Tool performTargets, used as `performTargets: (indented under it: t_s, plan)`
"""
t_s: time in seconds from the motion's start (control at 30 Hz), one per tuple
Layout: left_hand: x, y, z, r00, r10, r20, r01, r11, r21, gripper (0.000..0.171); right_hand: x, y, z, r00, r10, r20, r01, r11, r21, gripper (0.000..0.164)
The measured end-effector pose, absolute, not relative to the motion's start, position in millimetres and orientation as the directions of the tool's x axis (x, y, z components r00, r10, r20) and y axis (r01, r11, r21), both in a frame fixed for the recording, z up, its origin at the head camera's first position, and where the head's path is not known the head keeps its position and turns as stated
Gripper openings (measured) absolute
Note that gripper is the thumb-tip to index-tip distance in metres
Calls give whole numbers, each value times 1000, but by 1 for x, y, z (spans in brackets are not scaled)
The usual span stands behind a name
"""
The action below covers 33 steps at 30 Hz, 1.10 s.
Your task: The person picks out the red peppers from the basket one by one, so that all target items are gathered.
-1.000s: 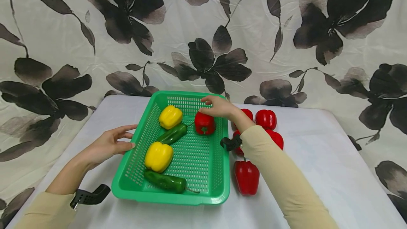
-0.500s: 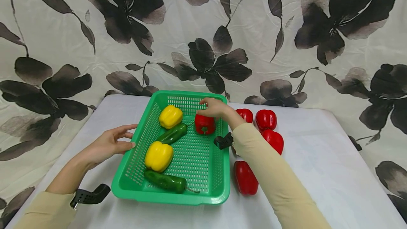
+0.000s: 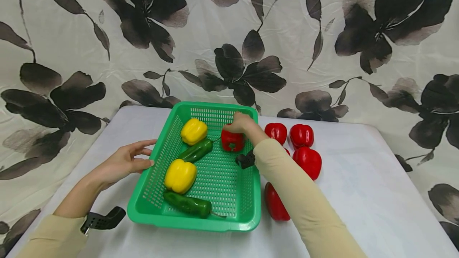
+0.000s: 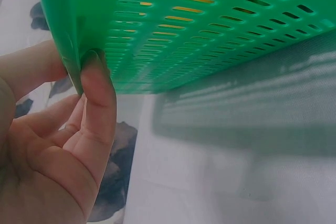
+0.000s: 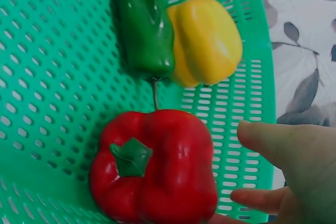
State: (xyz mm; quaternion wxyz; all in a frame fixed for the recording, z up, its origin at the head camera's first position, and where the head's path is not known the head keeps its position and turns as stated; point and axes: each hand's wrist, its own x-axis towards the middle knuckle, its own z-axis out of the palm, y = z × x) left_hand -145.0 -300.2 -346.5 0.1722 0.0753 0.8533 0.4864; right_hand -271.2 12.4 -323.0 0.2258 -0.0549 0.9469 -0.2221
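A green perforated basket (image 3: 222, 226) sits tilted on the table, near side closest to me. My left hand (image 3: 123, 164) pinches its left rim, thumb and fingers on either side in the left wrist view. Inside lie two yellow bell peppers (image 3: 180, 176), two long green peppers (image 3: 188, 204) and one red bell pepper (image 3: 232, 141). My right hand (image 3: 244, 124) reaches over the right wall, just behind that red pepper. In the right wrist view its thumb and one finger stand apart from the pepper; lower fingers are partly hidden near its edge.
Several red bell peppers (image 3: 307, 163) lie on the white table (image 3: 358, 194) right of the basket, some partly covered by my right sleeve (image 3: 301, 194). A flower-patterned cloth (image 3: 315, 19) hangs behind the table.
My right hand has lowered and shifted slightly behind the red pepper, and its forearm has swung left, uncovering more red peppers outside. The left hand still holds the rim; the peppers stay put.
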Motion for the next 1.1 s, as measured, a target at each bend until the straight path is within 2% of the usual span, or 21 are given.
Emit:
performTargets:
  t_s: [0.17,0.57,0.83,1.1]
  plan:
    - [-146,-299,-347,-928,301,-220,-37,511,859,72,-271,10,-327,-880,-175,-442,44,896,-441,73]
    - [-146,-300,-347,-932,289,-220,-40,521,853,71,-271,7,-334,-867,-164,-472,93,876,-474,60]
    - [-145,-300,-347,-934,287,-215,-37,519,854,70,-272,4,-337,-817,-200,-541,115,863,-493,75]
    - [-145,-299,-348,-935,283,-213,-38,517,855,70,-269,5,-339,-782,-256,-568,79,864,-497,74]
